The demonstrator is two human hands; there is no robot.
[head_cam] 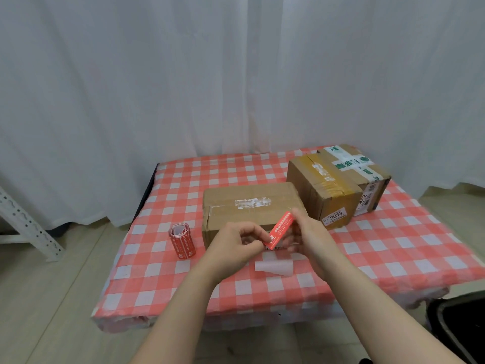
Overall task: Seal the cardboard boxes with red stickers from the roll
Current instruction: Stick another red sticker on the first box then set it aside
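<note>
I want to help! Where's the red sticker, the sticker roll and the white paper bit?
red sticker [280, 229]: head view, its middle.
sticker roll [183, 244]: head view, its red side.
white paper bit [273, 266]: head view, its middle.

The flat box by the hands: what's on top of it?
A torn white label and clear tape lie on the flat box. The red sticker, left hand and right hand hide its near right corner.

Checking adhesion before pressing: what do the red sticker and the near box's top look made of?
Red sticker: probably thin paper or film, white print. Near box: matte brown cardboard; its top carries shiny clear tape and torn white label remnants.
</note>
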